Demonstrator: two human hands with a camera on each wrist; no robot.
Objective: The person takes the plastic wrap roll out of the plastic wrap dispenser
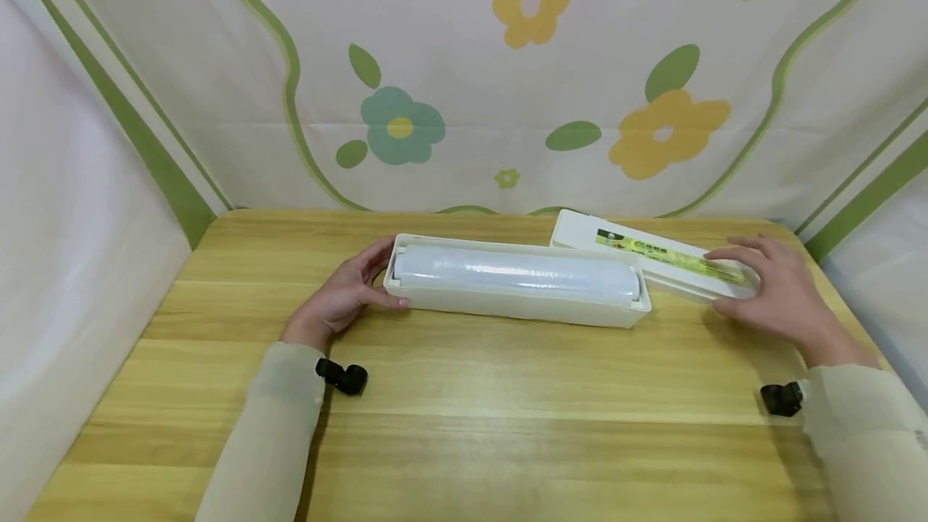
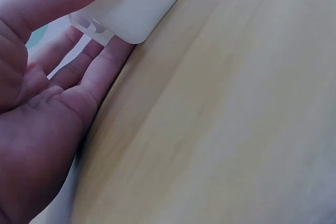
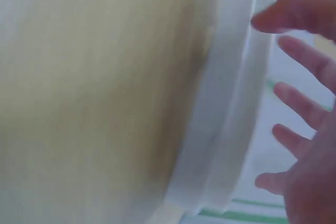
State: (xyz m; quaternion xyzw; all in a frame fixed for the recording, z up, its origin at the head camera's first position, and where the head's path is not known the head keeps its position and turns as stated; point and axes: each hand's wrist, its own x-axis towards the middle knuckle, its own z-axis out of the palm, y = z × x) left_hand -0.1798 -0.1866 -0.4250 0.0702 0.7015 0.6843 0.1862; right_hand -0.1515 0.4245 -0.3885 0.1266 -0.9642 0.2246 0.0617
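A long white plastic-wrap box [image 1: 518, 312] lies on the table with its top off. Inside it is a roll of clear plastic wrap [image 1: 518, 271]. My left hand [image 1: 344, 296] holds the box's left end, thumb along the front and fingers round the back. In the left wrist view, the fingers [image 2: 102, 64] reach under the box corner [image 2: 139, 14]. Behind the box, to the right, lies its white lid [image 1: 580, 228] with a green and yellow label [image 1: 670, 256]. At the lid's right end is my right hand [image 1: 783, 292]; its fingers are spread in the right wrist view, the thumb at the lid's edge.
The wooden table [image 1: 507, 441] ends at the back against a white curtain [image 1: 464, 39] printed with flowers. More curtain hangs at the left and right sides. A small black camera is on each sleeve.
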